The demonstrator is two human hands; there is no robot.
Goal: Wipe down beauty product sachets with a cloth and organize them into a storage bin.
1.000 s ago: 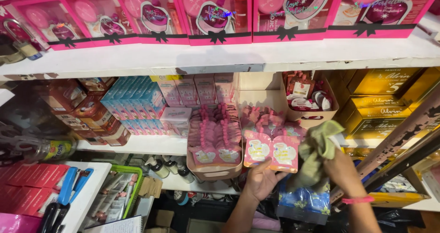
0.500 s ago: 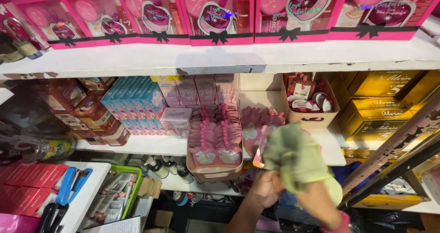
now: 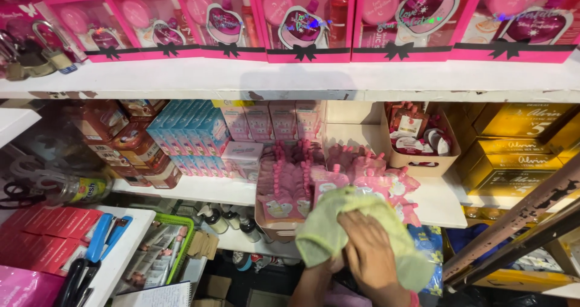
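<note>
My right hand (image 3: 370, 254) lies flat on a pale green cloth (image 3: 323, 229) and presses it down low in the middle of the view. The cloth is draped over my left hand (image 3: 322, 269), so only the wrist and forearm show beneath it. Just behind the cloth stands a bunch of pink spouted pouches (image 3: 371, 174), with their lower ends hidden by the cloth. I cannot see whether my left hand grips them. To their left, a cardboard tray (image 3: 269, 225) holds more of the same pink pouches.
A white shelf (image 3: 199, 189) carries blue and pink boxes, brown packets, a beige box of sachets (image 3: 417, 159) and gold boxes (image 3: 519, 129). Pink gift sets line the upper shelf (image 3: 290, 77). At lower left are a green basket (image 3: 181, 246), red boxes and scissors. Wooden slats (image 3: 519, 222) slant at right.
The green cloth came from my right hand's side across and down over my left hand and the pouches. My right hand now rests on top of it.
</note>
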